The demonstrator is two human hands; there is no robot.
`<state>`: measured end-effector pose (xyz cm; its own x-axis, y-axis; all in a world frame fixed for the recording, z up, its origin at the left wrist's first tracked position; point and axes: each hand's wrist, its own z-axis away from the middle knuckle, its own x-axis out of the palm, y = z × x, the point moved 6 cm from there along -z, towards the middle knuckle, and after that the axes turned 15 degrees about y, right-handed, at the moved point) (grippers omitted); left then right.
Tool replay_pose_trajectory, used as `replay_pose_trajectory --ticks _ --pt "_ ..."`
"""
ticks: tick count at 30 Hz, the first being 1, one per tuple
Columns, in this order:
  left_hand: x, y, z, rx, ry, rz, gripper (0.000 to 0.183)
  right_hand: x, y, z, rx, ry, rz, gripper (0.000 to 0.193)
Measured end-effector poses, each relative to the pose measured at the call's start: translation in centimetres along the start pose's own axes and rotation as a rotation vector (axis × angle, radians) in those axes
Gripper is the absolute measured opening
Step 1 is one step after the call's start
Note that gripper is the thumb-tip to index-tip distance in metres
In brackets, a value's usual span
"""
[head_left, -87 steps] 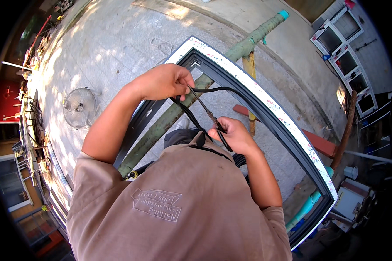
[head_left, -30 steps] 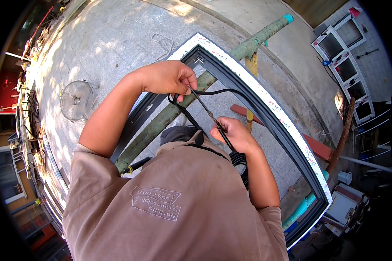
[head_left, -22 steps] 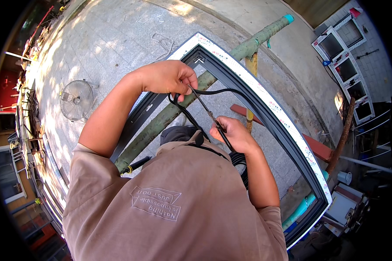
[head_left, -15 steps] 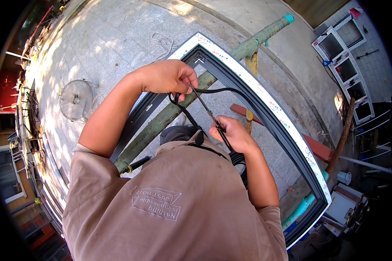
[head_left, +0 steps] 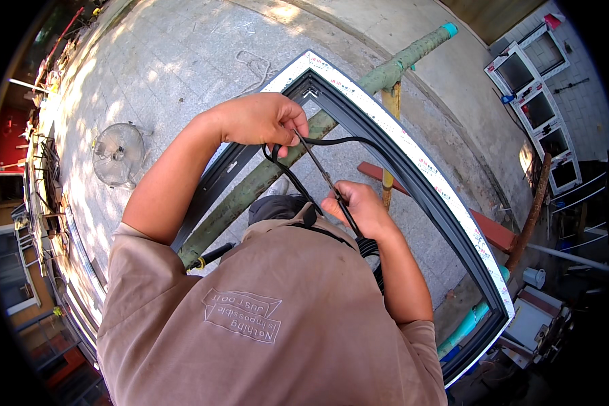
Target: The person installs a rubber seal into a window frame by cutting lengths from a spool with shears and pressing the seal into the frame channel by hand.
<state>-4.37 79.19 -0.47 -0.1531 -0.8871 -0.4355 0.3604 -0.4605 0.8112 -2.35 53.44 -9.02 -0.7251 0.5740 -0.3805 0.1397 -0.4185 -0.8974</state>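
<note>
My left hand [head_left: 267, 122] is closed over the near-left rail of a dark window frame [head_left: 419, 179], pinching a black rubber strip [head_left: 342, 141] between thumb and fingers. From there the strip runs right to the frame's far rail, and another length loops down toward my waist. In my right hand [head_left: 360, 208] is a pair of scissors [head_left: 318, 164], gripped at the handles. Their slim blades point up and left, the tips reaching the strip at my left fingertips. Coiled black strip [head_left: 367, 248] hangs beside my right wrist. The exact contact at the tips is partly hidden by my fingers.
A green pole [head_left: 413, 54] passes under the frame, with a yellow post [head_left: 390, 101] and a reddish-brown bar [head_left: 492, 231] beyond it. A round fan [head_left: 118, 154] stands on the paving at left. White-framed panels [head_left: 538, 108] lie at far right.
My right thumb and hand have shifted slightly left on the scissors. The fan's head has turned a little. My left hand and the frame stay in place.
</note>
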Motion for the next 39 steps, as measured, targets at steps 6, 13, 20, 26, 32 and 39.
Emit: replay_pose_trajectory --ticks 6,13,20,26,32,39 --pt "0.0 0.2 0.1 0.005 -0.013 -0.023 0.020 -0.2 -0.8 -0.1 -0.062 0.029 0.070 0.041" --pt "0.1 0.2 0.1 0.011 -0.035 -0.053 0.022 -0.5 -0.7 -0.2 -0.136 0.047 0.083 0.042" --pt "0.0 0.2 0.0 0.012 0.007 -0.045 0.040 -0.6 0.7 -0.6 0.004 0.019 0.112 0.061" --pt "0.0 0.8 0.6 0.006 0.089 -0.054 0.055 -1.5 1.9 -0.1 0.004 0.026 0.020 0.060" --pt "0.2 -0.2 0.2 0.056 0.247 -0.015 0.047 -3.7 1.7 0.6 0.011 0.117 -0.065 0.047" --pt "2.7 -0.6 -0.3 -0.004 0.831 0.106 0.039 -8.4 -0.9 1.0 -0.119 0.394 -0.240 0.046"
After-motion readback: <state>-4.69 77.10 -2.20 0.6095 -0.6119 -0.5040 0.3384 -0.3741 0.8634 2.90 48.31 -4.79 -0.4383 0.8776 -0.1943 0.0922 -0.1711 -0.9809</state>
